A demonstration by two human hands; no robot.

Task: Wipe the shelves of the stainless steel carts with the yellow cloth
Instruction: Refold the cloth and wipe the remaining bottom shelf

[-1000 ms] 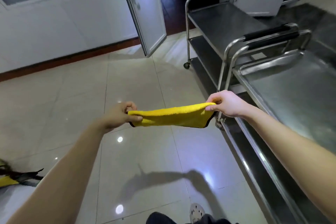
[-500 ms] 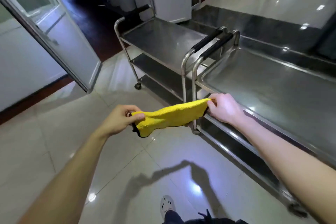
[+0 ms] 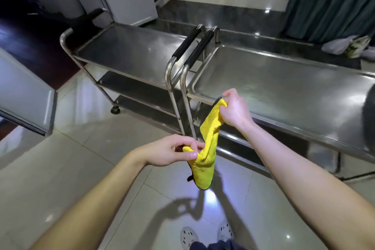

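Cloth and shelf are close but apart: the soft yellow cloth (image 3: 209,142) with a dark trimmed edge hangs in the air before the carts, touching neither, with its long axis running steeply from upper right to lower left. The right hand (image 3: 235,111) grips its upper corner in curled fingers, just over the front rim of the flat steel top shelf (image 3: 284,91) of the right-hand stainless steel cart (image 3: 345,144). The left hand (image 3: 170,152) pinches a fold lower down between thumb and fingertips, and the loose tail dangles below it. The right hand is therefore much the nearer to that shelf, which lies ahead and to the right of its grip, so it looks best placed to lay the cloth down. By count there is one cloth, two hands and two carts set end to end, their two black-sleeved handles (image 3: 183,44) just beside each other. The left-hand stainless steel cart (image 3: 129,52) shows three shelves. The right-hand one shows its top shelf and one lower, with the rest hidden.
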